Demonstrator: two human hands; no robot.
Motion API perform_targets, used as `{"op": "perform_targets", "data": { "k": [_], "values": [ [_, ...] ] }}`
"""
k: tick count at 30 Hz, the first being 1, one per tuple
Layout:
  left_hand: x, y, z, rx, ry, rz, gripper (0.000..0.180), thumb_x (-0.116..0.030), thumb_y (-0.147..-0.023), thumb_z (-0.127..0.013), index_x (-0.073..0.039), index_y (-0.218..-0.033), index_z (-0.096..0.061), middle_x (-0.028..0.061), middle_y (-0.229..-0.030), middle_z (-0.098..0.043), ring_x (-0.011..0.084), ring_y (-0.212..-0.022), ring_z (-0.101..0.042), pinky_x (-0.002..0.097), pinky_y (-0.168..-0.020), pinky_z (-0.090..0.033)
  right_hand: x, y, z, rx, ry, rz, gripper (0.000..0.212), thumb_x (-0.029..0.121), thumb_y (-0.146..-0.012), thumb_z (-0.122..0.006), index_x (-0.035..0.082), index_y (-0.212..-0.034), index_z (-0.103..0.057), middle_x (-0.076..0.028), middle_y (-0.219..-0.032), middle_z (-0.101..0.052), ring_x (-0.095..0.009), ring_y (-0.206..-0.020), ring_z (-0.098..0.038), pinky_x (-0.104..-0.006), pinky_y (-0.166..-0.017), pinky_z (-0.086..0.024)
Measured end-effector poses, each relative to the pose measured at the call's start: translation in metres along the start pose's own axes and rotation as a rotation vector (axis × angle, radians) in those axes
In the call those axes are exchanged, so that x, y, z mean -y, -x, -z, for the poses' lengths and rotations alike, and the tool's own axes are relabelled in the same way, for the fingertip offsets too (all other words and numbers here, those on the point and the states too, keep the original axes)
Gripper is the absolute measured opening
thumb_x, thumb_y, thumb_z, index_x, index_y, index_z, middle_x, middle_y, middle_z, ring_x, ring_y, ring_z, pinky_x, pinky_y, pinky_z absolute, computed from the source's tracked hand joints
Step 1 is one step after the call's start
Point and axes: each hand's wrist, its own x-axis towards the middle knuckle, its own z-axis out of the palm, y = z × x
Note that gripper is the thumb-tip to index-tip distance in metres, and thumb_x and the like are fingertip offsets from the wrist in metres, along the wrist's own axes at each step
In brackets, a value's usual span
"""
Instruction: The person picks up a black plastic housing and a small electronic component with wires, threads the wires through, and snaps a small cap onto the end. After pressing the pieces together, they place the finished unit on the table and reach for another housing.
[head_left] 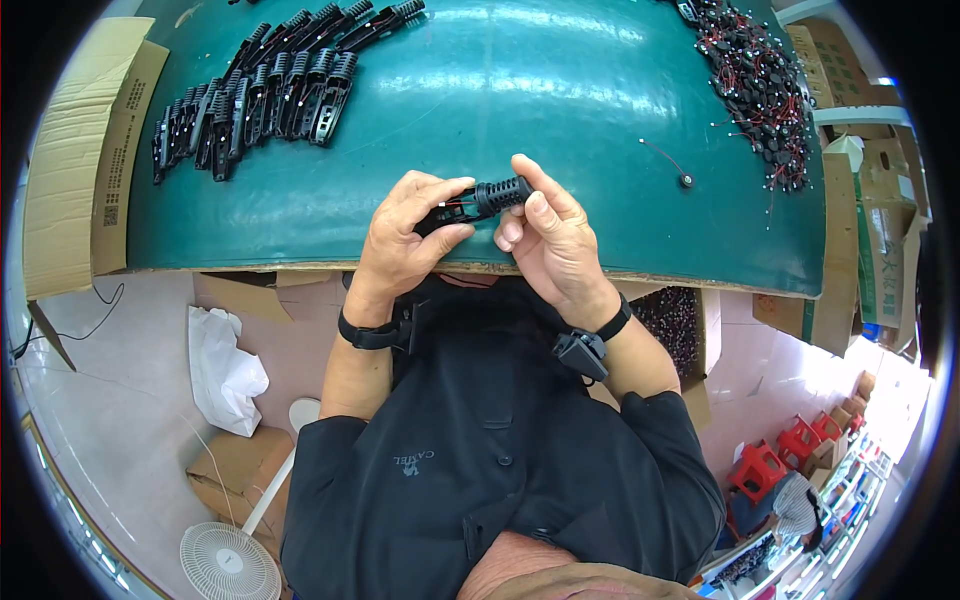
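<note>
Right now both hands meet over the near edge of the green table (600, 110), sharing one small black ribbed plastic part (495, 196). The left hand (410, 235) pinches the part's left end between thumb and fingers, where thin red wires (455, 204) seem to enter it, though that end is mostly hidden. The right hand (550, 240) grips the ribbed right end, thumb laid along the near side and forefinger over the top. The part sits level between them, lifted clear of the table.

To do this well, I would judge that the left hand should stay the anchor while the right presses straight along the part's axis, not twisting, so the wires are not pinched or kinked at the joint.

A row of similar black parts (270, 90) lies at the far left of the table, and a heap of small round black pieces with red leads (760, 80) at the far right. One loose piece with its lead (685, 180) lies apart, right of the hands. Cardboard boxes (80, 170) flank the table.
</note>
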Motion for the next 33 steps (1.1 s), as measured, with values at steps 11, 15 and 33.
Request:
{"op": "perform_targets", "data": {
  "k": [11,15,33],
  "values": [
    [-0.001,0.000,-0.001,0.000,-0.005,-0.007,0.055,-0.003,-0.075,-0.089,-0.008,-0.128,-0.075,0.0094,-0.101,-0.070,0.0246,-0.094,-0.066,0.0356,-0.083,-0.054,-0.005,-0.001,0.002,-0.004,-0.248,-0.068,0.046,0.019,-0.108,-0.062,0.012,-0.153,-0.056,-0.006,-0.099,-0.067,-0.020,-0.086,-0.064,-0.0393,-0.080,-0.052],
    [-0.002,0.001,-0.002,-0.001,-0.017,-0.012,0.055,-0.002,-0.075,-0.089,-0.008,-0.128,-0.075,0.0094,-0.102,-0.070,0.0248,-0.094,-0.066,0.0357,-0.082,-0.054,0.001,0.003,0.001,-0.025,-0.203,-0.083,0.046,0.018,-0.107,-0.063,0.011,-0.152,-0.057,-0.006,-0.097,-0.067,-0.020,-0.085,-0.064,-0.0392,-0.079,-0.053],
    [-0.010,0.001,0.010,0.086,-0.136,0.068,0.049,-0.003,-0.077,-0.085,-0.003,-0.125,-0.075,0.0134,-0.102,-0.068,0.0299,-0.094,-0.065,0.0376,-0.087,-0.053,0.006,0.001,-0.011,-0.163,0.347,0.029,0.032,0.013,-0.105,-0.067,0.000,-0.134,-0.069,-0.003,-0.085,-0.069,-0.011,-0.069,-0.064,-0.0265,-0.066,-0.056]
  ]
}}
